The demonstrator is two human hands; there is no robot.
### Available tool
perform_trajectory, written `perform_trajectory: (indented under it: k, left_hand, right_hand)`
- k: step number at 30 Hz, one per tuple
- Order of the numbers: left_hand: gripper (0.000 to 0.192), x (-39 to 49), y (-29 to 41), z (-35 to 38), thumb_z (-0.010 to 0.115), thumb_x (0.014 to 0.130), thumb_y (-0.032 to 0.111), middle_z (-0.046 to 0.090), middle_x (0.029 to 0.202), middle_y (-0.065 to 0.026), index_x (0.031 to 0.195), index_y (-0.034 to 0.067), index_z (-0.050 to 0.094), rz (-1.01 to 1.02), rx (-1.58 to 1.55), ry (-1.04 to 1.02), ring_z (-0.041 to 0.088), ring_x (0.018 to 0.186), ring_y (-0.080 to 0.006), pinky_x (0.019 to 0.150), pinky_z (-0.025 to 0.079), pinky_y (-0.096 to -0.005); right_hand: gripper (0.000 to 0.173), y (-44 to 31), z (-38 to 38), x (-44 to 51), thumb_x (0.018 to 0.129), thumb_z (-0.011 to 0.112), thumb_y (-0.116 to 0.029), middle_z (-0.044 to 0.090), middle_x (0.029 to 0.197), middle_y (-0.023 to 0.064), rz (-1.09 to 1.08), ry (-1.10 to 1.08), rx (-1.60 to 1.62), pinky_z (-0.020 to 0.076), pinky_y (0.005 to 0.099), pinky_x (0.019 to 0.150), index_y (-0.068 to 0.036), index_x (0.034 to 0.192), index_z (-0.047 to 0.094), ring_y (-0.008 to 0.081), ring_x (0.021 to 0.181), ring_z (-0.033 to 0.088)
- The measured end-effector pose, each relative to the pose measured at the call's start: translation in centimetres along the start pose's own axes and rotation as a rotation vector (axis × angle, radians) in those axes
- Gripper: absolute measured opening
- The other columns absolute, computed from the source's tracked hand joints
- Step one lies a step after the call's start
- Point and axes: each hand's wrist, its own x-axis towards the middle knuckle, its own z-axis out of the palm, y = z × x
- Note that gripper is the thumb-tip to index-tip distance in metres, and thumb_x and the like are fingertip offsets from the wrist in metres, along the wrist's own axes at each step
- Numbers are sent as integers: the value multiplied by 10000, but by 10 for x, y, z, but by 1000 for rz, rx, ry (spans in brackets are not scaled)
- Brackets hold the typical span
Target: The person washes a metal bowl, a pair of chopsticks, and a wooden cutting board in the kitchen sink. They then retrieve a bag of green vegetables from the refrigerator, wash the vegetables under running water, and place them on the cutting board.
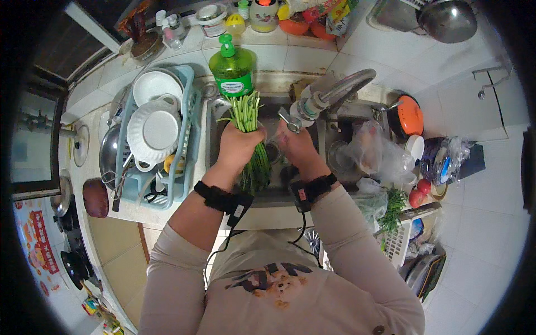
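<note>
My left hand [240, 144] grips a bunch of long green stems [245, 111], likely garlic scapes or chives, over the left basin of a steel sink [222, 106]. The pale cut ends stick up past my fist, while the darker lengths hang below it. Beside it, my right hand [295, 144] is under the filter head [303, 109] of the curved metal faucet [349, 81]. That fitting hides part of the right fingers, so their closure cannot be told.
A light blue dish rack [190, 113] with white dishes [155, 130] stands left. Behind the sink is a green pump bottle [232, 69]. At right are plastic bags [372, 148], an orange pot [408, 115], red tomatoes or apples [416, 198] and leafy greens [392, 207].
</note>
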Motion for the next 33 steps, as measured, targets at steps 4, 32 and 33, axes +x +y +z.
perform_trajectory:
  k: [4, 32, 33]
  left_hand:
    - [214, 14, -9, 14, 704, 774, 72, 671, 833, -44, 970, 3, 654, -6, 34, -9, 619, 744, -134, 679, 488, -288]
    - [232, 32, -25, 14, 721, 783, 81, 672, 893, -51, 987, 7, 638, -151, -268, -108, 630, 804, -141, 728, 492, -281]
    - [228, 34, -27, 14, 719, 783, 82, 672, 892, -52, 983, 7, 639, -153, -293, -121, 630, 804, -142, 728, 492, -283]
  right_hand:
    - [237, 9, -1, 6, 888, 651, -149, 578, 812, -5, -169, -47, -118, 438, 296, 648, -23, 1082, 600, 138, 744, 550]
    - [243, -42, 18, 6, 878, 687, -300, 565, 761, -41, -215, 154, -102, 391, 251, 537, -77, 952, 627, 65, 643, 494]
    - [242, -40, 18, 7, 877, 688, -297, 567, 766, -44, -202, 154, -97, 391, 248, 540, -77, 960, 630, 63, 648, 495]
